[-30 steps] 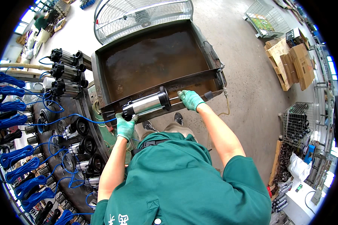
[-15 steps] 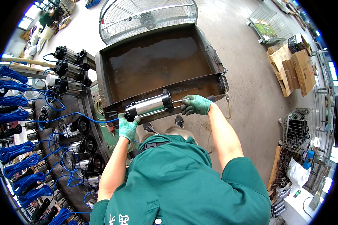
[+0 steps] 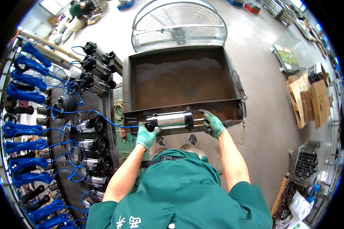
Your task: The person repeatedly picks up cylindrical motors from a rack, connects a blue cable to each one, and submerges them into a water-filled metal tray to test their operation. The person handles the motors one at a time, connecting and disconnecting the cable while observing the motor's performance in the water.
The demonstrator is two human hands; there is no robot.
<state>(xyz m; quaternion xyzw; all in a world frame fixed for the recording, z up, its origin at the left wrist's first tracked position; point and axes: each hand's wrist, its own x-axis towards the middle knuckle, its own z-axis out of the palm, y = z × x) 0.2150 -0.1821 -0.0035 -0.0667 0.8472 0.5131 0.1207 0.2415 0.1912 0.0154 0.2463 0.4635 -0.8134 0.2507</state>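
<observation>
The left hand point(image 3: 145, 137) holds the pump point(image 3: 170, 119) — best kept steady. The rod point(image 3: 198, 120) sits beside the half-open right hand point(image 3: 215, 126) — can't tell if it's held.

White characters point(image 3: 135, 222) (a pair) stand on the green shirt point(image 3: 191, 191).

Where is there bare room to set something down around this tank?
Bare floor lies between the tank and the cardboard, and between the fan and the upper pumps. The left bench is crowded with pumps and blue cables; the held pump covers part of the tank's near side.
</observation>
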